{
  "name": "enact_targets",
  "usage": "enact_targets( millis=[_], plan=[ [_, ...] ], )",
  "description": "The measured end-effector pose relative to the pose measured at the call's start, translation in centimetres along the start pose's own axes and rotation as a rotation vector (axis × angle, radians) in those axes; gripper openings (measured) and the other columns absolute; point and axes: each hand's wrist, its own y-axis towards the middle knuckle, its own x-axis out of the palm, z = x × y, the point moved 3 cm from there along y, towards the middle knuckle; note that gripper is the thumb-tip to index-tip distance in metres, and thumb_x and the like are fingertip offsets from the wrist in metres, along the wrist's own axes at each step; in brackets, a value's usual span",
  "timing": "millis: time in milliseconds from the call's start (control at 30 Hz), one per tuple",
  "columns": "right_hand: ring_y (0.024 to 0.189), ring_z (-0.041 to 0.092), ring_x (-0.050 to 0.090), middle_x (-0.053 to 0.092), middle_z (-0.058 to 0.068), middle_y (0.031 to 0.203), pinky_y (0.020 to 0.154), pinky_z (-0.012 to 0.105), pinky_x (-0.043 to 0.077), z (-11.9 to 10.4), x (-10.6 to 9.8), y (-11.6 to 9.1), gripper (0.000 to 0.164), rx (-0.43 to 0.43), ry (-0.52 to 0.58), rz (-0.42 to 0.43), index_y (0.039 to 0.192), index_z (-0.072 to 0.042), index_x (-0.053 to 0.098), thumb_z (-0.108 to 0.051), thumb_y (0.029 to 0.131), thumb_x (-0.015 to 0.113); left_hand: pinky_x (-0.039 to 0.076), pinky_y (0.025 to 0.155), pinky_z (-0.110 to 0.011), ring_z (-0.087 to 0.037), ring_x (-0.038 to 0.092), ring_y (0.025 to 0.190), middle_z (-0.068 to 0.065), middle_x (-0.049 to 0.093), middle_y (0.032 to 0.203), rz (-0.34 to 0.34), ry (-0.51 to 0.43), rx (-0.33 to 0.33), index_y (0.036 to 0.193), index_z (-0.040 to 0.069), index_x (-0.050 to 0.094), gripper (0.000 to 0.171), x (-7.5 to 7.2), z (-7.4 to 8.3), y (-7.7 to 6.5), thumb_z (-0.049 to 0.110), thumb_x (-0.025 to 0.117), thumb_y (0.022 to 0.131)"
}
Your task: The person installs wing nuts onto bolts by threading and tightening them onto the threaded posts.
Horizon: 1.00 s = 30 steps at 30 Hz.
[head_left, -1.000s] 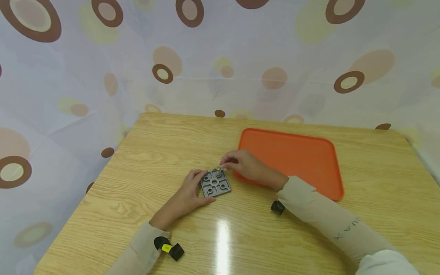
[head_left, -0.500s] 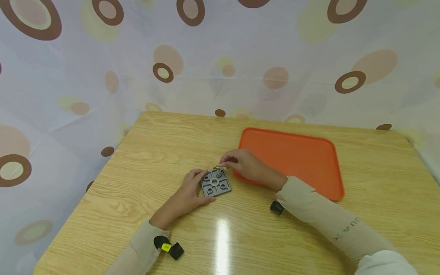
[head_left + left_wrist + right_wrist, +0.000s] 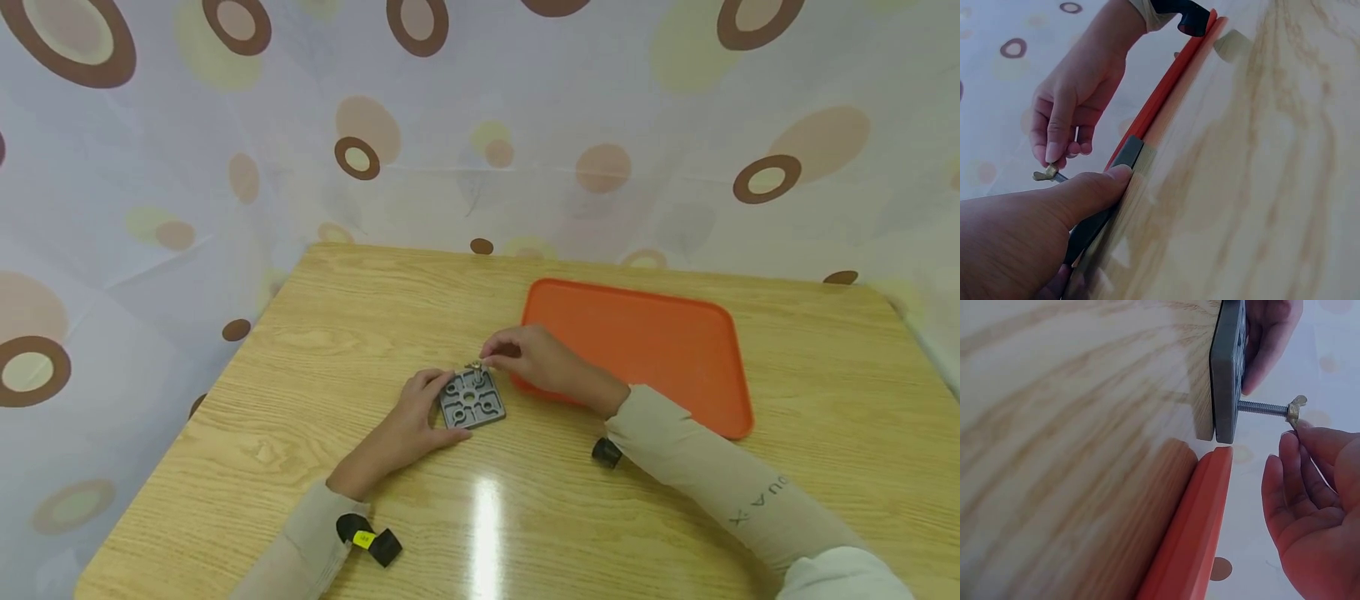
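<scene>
A grey square metal plate [image 3: 471,410] with round sockets lies flat on the wooden table. My left hand [image 3: 408,427] grips it from the left, fingers along the far side and thumb at the near edge. From the plate's far right corner a threaded bolt [image 3: 1263,408] stands upright. On the bolt's top end sits a brass wing nut [image 3: 1294,412], well above the plate. My right hand [image 3: 542,360] pinches one wing of this nut between thumb and index finger, its other fingers loosely bent, as the right wrist view shows.
An orange tray [image 3: 637,333] lies right of the plate, partly beneath the right forearm; its raised rim comes close to the plate's corner. The wooden table [image 3: 360,317] runs back to a patterned cloth [image 3: 525,100]. Each wrist wears a black camera mount [image 3: 367,540].
The wing nut shows at a different angle than a second ago, its wings turned under the right fingertips. The plate and the left hand stay in place.
</scene>
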Motion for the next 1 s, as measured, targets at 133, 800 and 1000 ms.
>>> enact_targets(
  millis=[133,800,1000],
  plan=[
    [0.078,0.007,0.06,0.067,-0.003,0.087,0.071,0.024,0.049,-0.08,0.09,-0.07,0.008,0.006,0.02,-0.005,0.091,-0.013,0.069,-0.018,0.089,0.064,0.03,0.102,-0.042,-0.024,0.03,0.125,-0.01,0.031,0.138,-0.003,-0.004,-0.006,0.144,0.005,0.032,0.087,-0.04,-0.04,-0.11,0.04,0.075,0.077],
    [0.08,0.007,0.061,0.068,-0.005,0.088,0.072,0.025,0.05,-0.28,0.26,0.15,0.007,-0.017,0.066,-0.036,0.092,-0.012,0.069,-0.015,0.087,0.066,0.032,0.101,-0.042,-0.023,0.029,0.124,-0.01,0.029,0.139,-0.003,0.008,0.004,0.145,0.005,0.03,0.087,-0.21,-0.36,-0.2,0.043,0.072,0.079],
    [0.079,0.007,0.06,0.068,-0.003,0.089,0.071,0.027,0.05,-0.12,0.26,-0.1,0.008,-0.008,0.042,-0.039,0.092,-0.012,0.07,-0.017,0.088,0.065,0.031,0.101,-0.042,-0.023,0.028,0.126,-0.011,0.028,0.14,-0.02,0.016,0.012,0.145,0.005,0.029,0.087,-0.08,-0.44,-0.11,0.044,0.07,0.08]
  ],
)
